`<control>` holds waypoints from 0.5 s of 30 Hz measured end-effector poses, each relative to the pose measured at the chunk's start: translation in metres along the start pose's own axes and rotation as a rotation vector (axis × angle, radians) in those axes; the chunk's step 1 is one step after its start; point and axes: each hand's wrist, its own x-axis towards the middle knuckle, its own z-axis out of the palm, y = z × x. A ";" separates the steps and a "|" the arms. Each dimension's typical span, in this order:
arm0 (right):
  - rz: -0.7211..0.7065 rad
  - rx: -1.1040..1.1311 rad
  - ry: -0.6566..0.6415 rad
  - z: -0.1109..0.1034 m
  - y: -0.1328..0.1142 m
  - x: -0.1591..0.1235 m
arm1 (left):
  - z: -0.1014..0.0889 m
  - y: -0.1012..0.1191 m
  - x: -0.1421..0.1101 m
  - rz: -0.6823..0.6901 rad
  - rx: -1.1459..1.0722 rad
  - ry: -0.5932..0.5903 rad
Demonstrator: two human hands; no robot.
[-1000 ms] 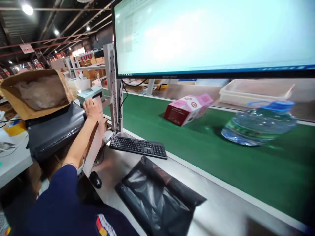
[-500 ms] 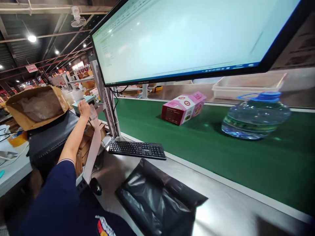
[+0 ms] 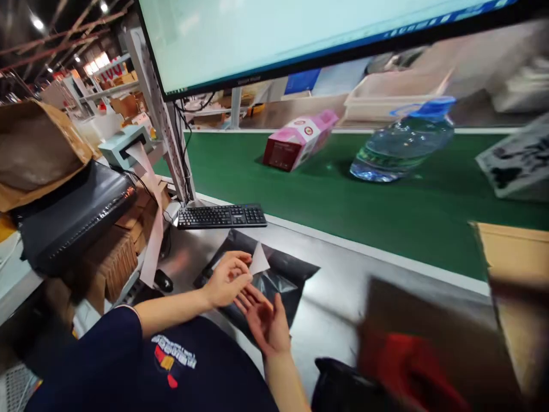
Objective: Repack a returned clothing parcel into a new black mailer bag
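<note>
My left hand [image 3: 228, 280] is closed with bent fingers around a white paper label [image 3: 259, 261], whose pointed corner sticks out past the fingertips. Close beside it, my right hand [image 3: 268, 323] is turned palm up, its fingers spread and nothing lying in it. Both hands are over a black plastic mailing bag [image 3: 295, 269] on the metal table [image 3: 326, 326]. At the left, a label printer [image 3: 126, 144] has a long paper strip [image 3: 153, 240] hanging from its slot.
A keyboard [image 3: 222, 216] and a mouse [image 3: 163, 280] lie on the table. On the green conveyor belt [image 3: 326, 194] are a pink carton [image 3: 298, 140], a large water bottle [image 3: 398, 143] and a white printed package [image 3: 518, 163]. A monitor [image 3: 300, 34] hangs above. A blurred open cardboard box [image 3: 429, 309] stands at right.
My left hand has left the printer and come down over the black bag with a label. My right hand has come into view. The camera has tilted down and to the right.
</note>
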 end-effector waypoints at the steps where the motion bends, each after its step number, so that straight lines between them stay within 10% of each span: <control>1: 0.021 0.093 0.002 0.007 -0.002 0.001 | 0.010 -0.007 -0.018 -0.057 -0.081 0.001; 10: -0.178 -0.074 0.576 -0.026 0.037 -0.010 | 0.003 -0.041 -0.110 -0.393 -0.318 -0.076; 15: -0.406 -0.360 0.759 -0.077 0.025 -0.005 | -0.001 -0.057 -0.123 -0.562 0.137 -0.500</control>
